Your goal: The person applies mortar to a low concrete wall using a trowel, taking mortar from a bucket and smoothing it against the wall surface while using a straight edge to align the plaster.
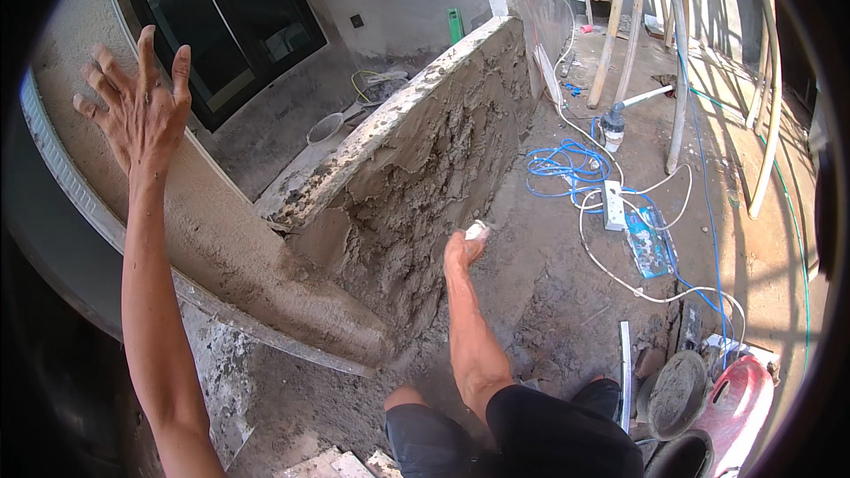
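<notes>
My left hand [137, 102] is raised at the upper left with its fingers spread, resting flat on a smooth grey curved surface [208, 235] and holding nothing. My right hand [462, 252] reaches forward to the face of a low wall [425, 168] coated in rough wet mortar. It is closed around a small whitish object [476, 230], only the tip of which shows, held against or just in front of the mortar. My knees in dark shorts [531, 434] are at the bottom edge.
On the dusty floor to the right lie a coiled blue cable [567, 168], a white power strip [613, 204] and white cords. Bamboo poles [611, 26] stand behind. A mortar pan [677, 394], a red container [735, 407] and a metal straightedge [626, 372] sit at the lower right.
</notes>
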